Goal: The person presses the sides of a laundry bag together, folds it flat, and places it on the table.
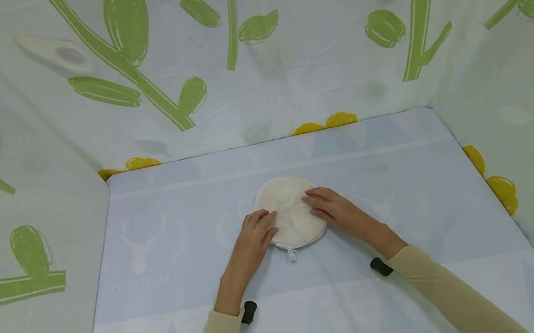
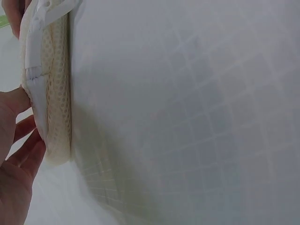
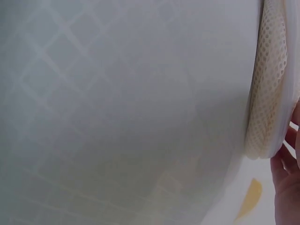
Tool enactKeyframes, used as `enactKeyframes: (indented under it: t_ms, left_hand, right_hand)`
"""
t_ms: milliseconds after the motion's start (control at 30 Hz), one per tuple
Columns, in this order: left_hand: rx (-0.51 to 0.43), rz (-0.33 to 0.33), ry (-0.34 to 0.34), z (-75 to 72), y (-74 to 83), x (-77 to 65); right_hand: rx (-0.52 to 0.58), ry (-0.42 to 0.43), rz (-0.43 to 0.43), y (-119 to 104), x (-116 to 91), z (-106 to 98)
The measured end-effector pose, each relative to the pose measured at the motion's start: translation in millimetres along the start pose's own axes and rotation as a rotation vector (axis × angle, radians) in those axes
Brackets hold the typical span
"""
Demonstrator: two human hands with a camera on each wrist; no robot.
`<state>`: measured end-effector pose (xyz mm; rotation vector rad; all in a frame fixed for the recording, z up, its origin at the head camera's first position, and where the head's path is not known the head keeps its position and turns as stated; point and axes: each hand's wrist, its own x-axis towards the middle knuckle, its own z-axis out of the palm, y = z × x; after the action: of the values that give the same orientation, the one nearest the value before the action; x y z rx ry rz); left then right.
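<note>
A round, cream mesh laundry bag (image 1: 290,216) lies flat on the pale blue printed cloth. Along its rim runs a white zipper band (image 2: 40,101), with a white pull tab (image 1: 291,254) at the near edge. My left hand (image 1: 257,231) rests on the bag's left side, fingers relaxed on its top and rim. On the opposite side my right hand (image 1: 333,208) touches the upper right part with loosely bent fingers. Both wrist views catch the bag edge-on, its mesh side wall (image 3: 269,70) padded and thick. Whether anything is inside cannot be told.
The blue-and-white cloth (image 1: 160,292) covers the surface. White fabric walls (image 1: 256,103) with green leaves and yellow flowers close it in at the back and both sides. A black strap end (image 1: 381,266) sticks out by the right wrist, another (image 1: 249,312) by the left.
</note>
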<state>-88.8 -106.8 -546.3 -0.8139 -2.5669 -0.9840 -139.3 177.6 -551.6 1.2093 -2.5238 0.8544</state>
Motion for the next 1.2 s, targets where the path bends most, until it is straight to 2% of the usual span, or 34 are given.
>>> enactKeyframes:
  t_ms: [333,467,567,667,800,900,1000,1200]
  left_hand:
    - [-0.016,-0.053,-0.057,-1.1,0.3,1.7]
    - [-0.010,-0.085,-0.102,-3.3,-0.1,3.2]
    - [-0.011,-0.102,-0.103,-4.9,-1.0,3.6]
    - [-0.022,-0.083,-0.056,-5.7,-2.2,5.0]
    - [-0.002,-0.020,0.065,-5.4,-4.4,10.1]
    - [0.027,0.004,0.153,-5.5,-5.4,14.2]
    - [0.046,-0.011,0.198,-6.8,-5.9,16.6]
    - [0.061,-0.083,0.235,-14.6,-6.3,18.1]
  right_hand:
    - [-0.038,-0.043,0.013,-0.2,-1.1,4.8]
    - [-0.055,-0.051,0.007,0.2,-0.4,3.0]
    - [-0.060,-0.053,0.000,1.1,-0.5,1.6]
    - [-0.032,-0.040,-0.013,1.7,-0.1,-0.9]
    - [0.036,0.005,-0.008,3.1,1.6,-6.5]
    - [0.056,0.056,0.007,4.5,3.4,-10.5]
    - [0.040,0.114,0.017,5.9,5.5,-13.6]
    - [0.000,0.189,0.036,8.0,8.7,-20.3]
